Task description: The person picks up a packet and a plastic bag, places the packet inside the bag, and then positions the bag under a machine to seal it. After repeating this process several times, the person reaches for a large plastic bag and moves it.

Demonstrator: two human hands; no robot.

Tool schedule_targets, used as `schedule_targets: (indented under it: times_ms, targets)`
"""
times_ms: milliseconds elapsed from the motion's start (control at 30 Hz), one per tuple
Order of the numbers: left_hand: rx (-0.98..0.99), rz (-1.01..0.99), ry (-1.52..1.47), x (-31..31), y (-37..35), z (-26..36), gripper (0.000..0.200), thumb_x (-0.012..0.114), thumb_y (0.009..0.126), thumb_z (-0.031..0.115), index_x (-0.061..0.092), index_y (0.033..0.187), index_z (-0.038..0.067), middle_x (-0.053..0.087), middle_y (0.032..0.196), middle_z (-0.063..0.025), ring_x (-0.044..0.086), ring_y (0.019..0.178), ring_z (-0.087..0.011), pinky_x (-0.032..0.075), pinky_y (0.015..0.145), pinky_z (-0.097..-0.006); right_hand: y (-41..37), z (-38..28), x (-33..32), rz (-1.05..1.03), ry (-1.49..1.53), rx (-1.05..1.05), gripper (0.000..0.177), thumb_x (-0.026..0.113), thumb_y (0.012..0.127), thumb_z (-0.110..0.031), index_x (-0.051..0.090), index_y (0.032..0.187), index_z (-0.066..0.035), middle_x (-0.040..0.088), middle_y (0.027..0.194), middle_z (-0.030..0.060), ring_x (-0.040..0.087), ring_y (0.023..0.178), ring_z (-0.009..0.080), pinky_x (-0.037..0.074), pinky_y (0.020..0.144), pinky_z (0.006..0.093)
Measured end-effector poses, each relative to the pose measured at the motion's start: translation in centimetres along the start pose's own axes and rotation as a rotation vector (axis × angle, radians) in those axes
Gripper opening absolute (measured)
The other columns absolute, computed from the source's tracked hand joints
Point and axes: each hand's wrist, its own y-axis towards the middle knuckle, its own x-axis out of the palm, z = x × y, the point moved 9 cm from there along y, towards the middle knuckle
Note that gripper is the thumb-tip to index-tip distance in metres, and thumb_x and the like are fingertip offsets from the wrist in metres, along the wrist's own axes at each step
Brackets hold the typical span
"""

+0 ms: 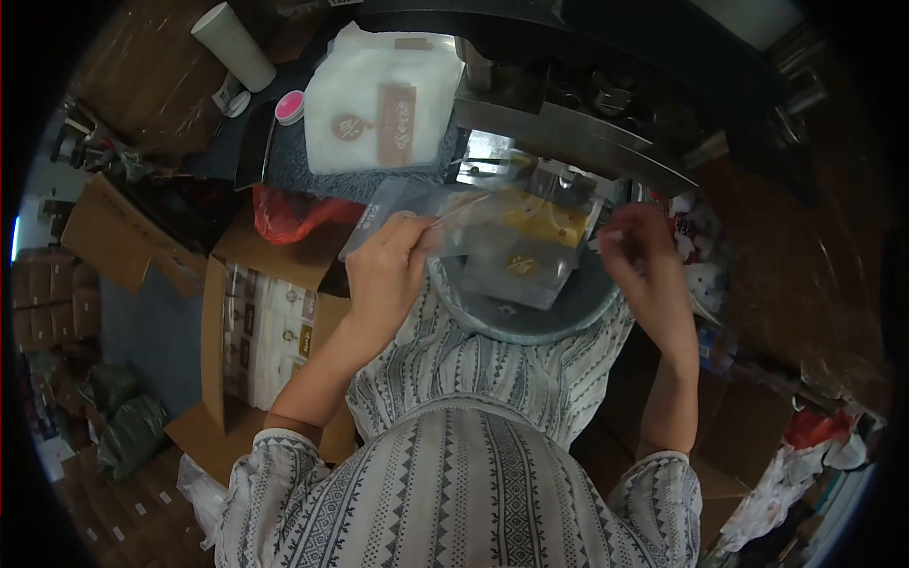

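Note:
My left hand (386, 270) is closed, thumb against fingers, on a clear plastic bag (459, 222) that stretches to the right, blurred. A translucent printed bag (379, 210) shows just behind that hand. Below and between my hands, a grey-blue basin (464, 308) rests against my lap. Clear printed bags (521, 270) lie in it, with a yellow printed piece (549, 220) at its far side. My right hand (644, 254) is over the basin's right rim, smeared by motion, its fingers curled together. A small pale bit shows at its fingertips; I cannot tell what it is.
A stack of white printed bags (369, 104) lies on a blue towel (294, 156), beside a pink-topped round container (290, 107) and a white cup (232, 47). A dark metal machine (587, 123) spans the front. An open carton (270, 331) of packets stands left, near a red plastic bag (294, 216).

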Motion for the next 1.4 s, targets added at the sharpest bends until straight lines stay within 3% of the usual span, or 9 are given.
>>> schedule_targets:
  times_ms: [333,400,700,767,1000,1100,1233,1267,1400]
  targets:
    - [0.03,-0.06,0.029,0.6,-0.1,1.5,0.016,0.067,0.074,0.001,0.065,0.089,0.007,0.062,0.078,-0.0078,0.062,0.068,-0.0286,0.047,0.056,-0.0354,1.1,-2.4,2.9,-0.029,-0.142,-0.1,0.021,0.065,0.086,-0.008,0.055,0.102,0.0,0.064,0.093,0.0148,0.066,0.081,0.0267,0.052,0.071,0.0359]
    - [0.063,-0.062,0.007,0.9,-0.1,2.0,0.016,0.067,0.074,0.002,0.065,0.089,0.007,0.061,0.077,-0.0079,0.062,0.067,-0.0287,0.047,0.055,-0.0355,0.4,-5.5,3.2,0.059,-0.245,-0.569,0.021,0.068,0.083,-0.009,0.06,0.1,0.0,0.065,0.089,0.0149,0.065,0.077,0.0296,0.052,0.069,0.0362]
    - [0.059,-0.446,-0.299,7.7,-1.6,2.0,0.012,0.066,0.085,0.012,0.067,0.091,0.001,0.066,0.079,-0.012,0.066,0.068,-0.0242,0.049,0.057,-0.0322,1.4,-1.3,3.5,-0.106,-0.053,-0.111,0.034,0.071,0.081,-0.017,0.061,0.11,-0.002,0.066,0.094,0.0146,0.066,0.079,0.0278,0.052,0.07,0.0333]
    - [-0.468,-0.684,-0.602,11.2,-2.6,-0.2,0.019,0.064,0.088,0.017,0.067,0.094,-0.001,0.067,0.077,-0.0121,0.068,0.069,-0.0195,0.05,0.058,-0.0324,1.4,-1.3,2.0,-0.005,-0.131,-0.151,0.037,0.071,0.081,-0.015,0.06,0.115,-0.003,0.067,0.095,0.0132,0.065,0.08,0.023,0.051,0.071,0.0315]
    - [-0.952,-0.619,-1.168,15.7,-0.4,-0.7,0.03,0.065,0.09,0.025,0.066,0.098,-0.004,0.068,0.078,-0.0113,0.067,0.072,-0.0131,0.051,0.057,-0.0289,-1.0,1.1,-4.0,0.184,-0.451,-0.027,0.032,0.066,0.083,-0.015,0.06,0.113,-0.006,0.066,0.097,0.0153,0.066,0.08,0.0331,0.053,0.07,0.0383]
    - [-0.918,-0.586,-1.136,15.3,-0.4,-1.3,0.036,0.062,0.091,0.028,0.065,0.097,-0.007,0.067,0.075,-0.0106,0.066,0.066,-0.0169,0.052,0.057,-0.0299,-0.8,6.4,-7.3,0.346,-1.075,0.175,0.025,0.061,0.084,-0.005,0.064,0.109,-0.005,0.067,0.096,0.0183,0.066,0.085,0.0358,0.053,0.072,0.0403]
    - [0.009,0.166,-0.056,3.8,5.8,-5.0,0.05,0.065,0.088,0.031,0.051,0.122,-0.003,0.055,0.119,-0.0218,0.056,0.108,-0.0355,0.046,0.09,-0.042,-0.1,10.3,-7.2,0.187,-0.861,0.3,0.023,0.057,0.083,-0.003,0.065,0.105,-0.003,0.066,0.096,0.0216,0.063,0.086,0.042,0.051,0.073,0.0448]
    - [-0.06,0.003,0.277,4.7,5.4,-7.3,0.059,0.066,0.086,0.031,0.042,0.132,0.002,0.041,0.136,-0.0223,0.042,0.123,-0.0385,0.035,0.102,-0.0424,-0.2,10.0,-7.1,0.173,-0.838,0.273,0.023,0.057,0.083,-0.002,0.066,0.104,-0.003,0.066,0.096,0.0218,0.064,0.086,0.0401,0.052,0.074,0.0435]
    - [0.251,-0.047,0.434,4.7,0.6,-5.4,0.043,0.064,0.087,0.024,0.052,0.123,0.004,0.053,0.119,-0.0202,0.052,0.11,-0.0367,0.042,0.092,-0.0402,-0.7,6.8,-7.5,0.266,-0.566,0.104,0.023,0.06,0.083,-0.006,0.064,0.106,-0.004,0.066,0.092,0.021,0.064,0.08,0.0405,0.051,0.072,0.0451]
